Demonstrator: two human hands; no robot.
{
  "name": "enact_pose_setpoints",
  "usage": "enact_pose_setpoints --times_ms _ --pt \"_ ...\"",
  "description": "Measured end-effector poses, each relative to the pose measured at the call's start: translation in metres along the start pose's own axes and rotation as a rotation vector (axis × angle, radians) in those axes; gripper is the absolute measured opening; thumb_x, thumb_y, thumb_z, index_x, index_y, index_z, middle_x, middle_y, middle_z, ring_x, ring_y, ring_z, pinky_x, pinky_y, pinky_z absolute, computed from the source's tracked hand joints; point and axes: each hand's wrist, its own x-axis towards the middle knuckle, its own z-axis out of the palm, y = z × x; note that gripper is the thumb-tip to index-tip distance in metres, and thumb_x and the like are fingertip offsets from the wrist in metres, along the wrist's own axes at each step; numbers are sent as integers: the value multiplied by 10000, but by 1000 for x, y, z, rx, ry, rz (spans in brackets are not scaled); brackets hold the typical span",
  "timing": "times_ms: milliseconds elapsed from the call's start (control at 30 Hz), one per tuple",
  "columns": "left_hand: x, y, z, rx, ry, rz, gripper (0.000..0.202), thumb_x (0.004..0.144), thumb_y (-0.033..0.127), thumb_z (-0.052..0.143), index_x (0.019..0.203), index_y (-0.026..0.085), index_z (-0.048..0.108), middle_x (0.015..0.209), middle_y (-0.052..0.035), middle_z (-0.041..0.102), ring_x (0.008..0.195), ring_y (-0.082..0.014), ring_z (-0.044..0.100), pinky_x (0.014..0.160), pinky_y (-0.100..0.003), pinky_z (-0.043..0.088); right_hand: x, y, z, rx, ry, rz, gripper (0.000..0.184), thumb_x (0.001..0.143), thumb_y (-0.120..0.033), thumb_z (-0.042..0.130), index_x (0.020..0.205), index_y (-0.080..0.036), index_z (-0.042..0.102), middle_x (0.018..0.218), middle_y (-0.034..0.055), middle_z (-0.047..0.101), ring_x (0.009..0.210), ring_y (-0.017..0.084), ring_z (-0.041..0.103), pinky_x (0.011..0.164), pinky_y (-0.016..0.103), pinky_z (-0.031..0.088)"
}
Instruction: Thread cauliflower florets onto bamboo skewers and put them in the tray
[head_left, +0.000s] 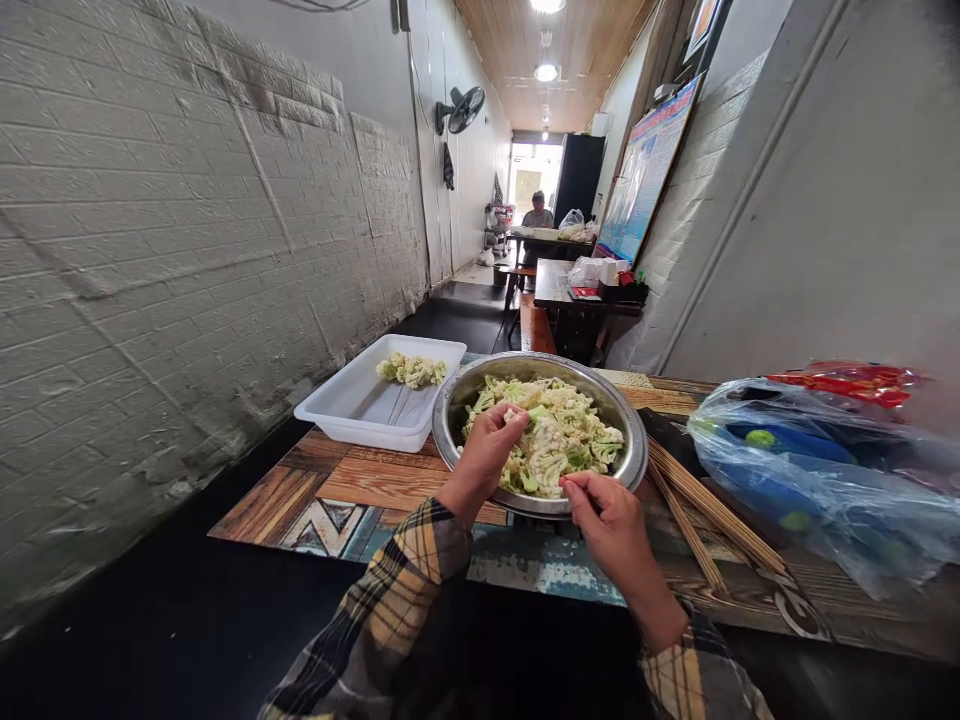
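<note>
"Where's the cauliflower [566, 440]?"
"Heaped inside the metal bowl [637, 440]."
"And the hands?"
"Left hand [489, 448] over the bowl, fingertips pinching a bit of cauliflower. Right hand [609, 515] at the bowl's near rim, thumb and forefinger closed together; I can't tell what they grip."
"Around it?"
"White tray [352, 418] left of the bowl, holding florets [411, 370]; wooden skewers [720, 515] to its right, then a plastic bag [814, 485]."
</note>
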Motion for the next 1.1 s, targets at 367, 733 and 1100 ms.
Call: enact_pose_setpoints --times_ms 367,733,1100 --pt "1 0 0 40 -34 10 259 680 346 663 624 154 499 581 49 452 555 -73 378 549 -199 294 0 -2 2 1 26 1 264 913 -331 494 719 -203 620 624 1 621 682 172 584 649 256 397" --pt "3 -3 0 60 -78 20 253 675 338 684 613 152 523 559 49 448 546 -73 392 540 -204 306 0 1 3 67 -9 63 303 907 -377 477 698 -200 606 583 -3 585 593 156 549 590 257 389" --pt "-11 7 -5 162 11 89 350 750 446 647 941 152 631 819 -44 656 673 -139 603 632 -257 467 27 -13 7 825 289 337 307 798 -489 625 779 -182 620 590 -34 569 523 121 519 520 237 417"
